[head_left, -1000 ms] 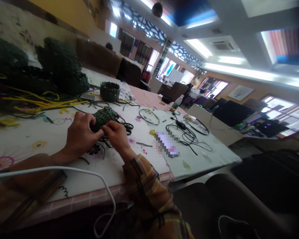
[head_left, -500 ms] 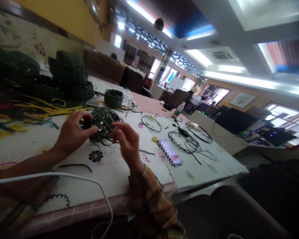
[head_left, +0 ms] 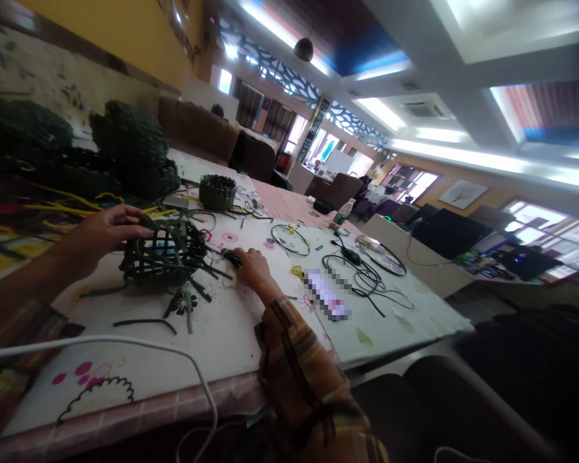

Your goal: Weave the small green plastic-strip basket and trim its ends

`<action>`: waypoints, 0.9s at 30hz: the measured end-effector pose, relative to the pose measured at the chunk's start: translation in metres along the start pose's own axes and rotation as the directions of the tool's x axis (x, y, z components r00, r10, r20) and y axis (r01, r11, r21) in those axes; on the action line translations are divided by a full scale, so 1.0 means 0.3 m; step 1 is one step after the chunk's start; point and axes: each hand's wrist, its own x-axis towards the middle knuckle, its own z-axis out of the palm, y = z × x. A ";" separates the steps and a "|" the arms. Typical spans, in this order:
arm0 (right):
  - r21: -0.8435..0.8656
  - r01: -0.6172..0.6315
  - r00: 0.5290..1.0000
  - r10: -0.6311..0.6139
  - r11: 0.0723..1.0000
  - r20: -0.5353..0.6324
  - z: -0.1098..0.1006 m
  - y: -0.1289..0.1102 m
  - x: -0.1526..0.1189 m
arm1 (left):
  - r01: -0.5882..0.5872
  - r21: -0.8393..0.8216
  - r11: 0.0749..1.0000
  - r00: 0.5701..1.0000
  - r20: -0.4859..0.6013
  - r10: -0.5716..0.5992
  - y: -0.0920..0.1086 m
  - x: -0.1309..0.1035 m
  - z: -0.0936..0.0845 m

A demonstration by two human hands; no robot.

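A dark green woven basket [head_left: 166, 254] lies tilted on the white floral tablecloth [head_left: 212, 347], with loose strip ends sticking out to the right and below. My left hand [head_left: 109, 235] grips its upper left edge, fingers over the rim. To the right of the basket, my right hand [head_left: 251, 267] is low on the cloth, its fingers closed round a small dark object [head_left: 231, 257], perhaps the handles of a tool; its exact shape is too small to tell. A loose dark strip [head_left: 145, 323] lies in front of the basket.
Finished-looking green baskets [head_left: 125, 138] are piled at the back left beside yellow strips [head_left: 67, 207]. A small round basket [head_left: 217, 192] stands behind. At right are a phone-like item [head_left: 325, 294], black cable [head_left: 361, 273] and a bottle [head_left: 342, 214]. A white cord [head_left: 164, 344] crosses the foreground.
The basket has moved left and turned in my left hand, with its open lattice now showing. My right hand has let go of the basket's strips and come down to the dark object on the cloth.
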 end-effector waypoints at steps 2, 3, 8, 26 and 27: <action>-0.027 0.018 1.000 -0.017 0.999 0.024 -0.004 0.004 0.003 | 0.009 0.011 1.000 1.000 0.017 -0.009 0.000 -0.001 -0.004; -0.031 0.029 0.999 -0.028 0.999 0.032 -0.009 0.010 0.004 | 0.013 0.008 1.000 0.999 0.029 -0.014 -0.002 0.002 -0.007; -0.020 0.101 0.993 -0.099 0.995 0.066 -0.030 0.051 0.000 | 0.015 -0.005 1.000 1.000 0.007 -0.015 -0.019 0.006 -0.011; 0.142 -0.090 0.995 0.081 0.986 0.063 -0.020 0.019 -0.028 | -0.544 0.471 0.695 0.787 0.000 0.617 -0.028 -0.113 0.066; 0.179 -0.102 0.994 0.093 0.979 0.061 -0.020 0.020 -0.026 | -0.556 0.474 0.683 0.778 0.006 0.628 -0.029 -0.115 0.067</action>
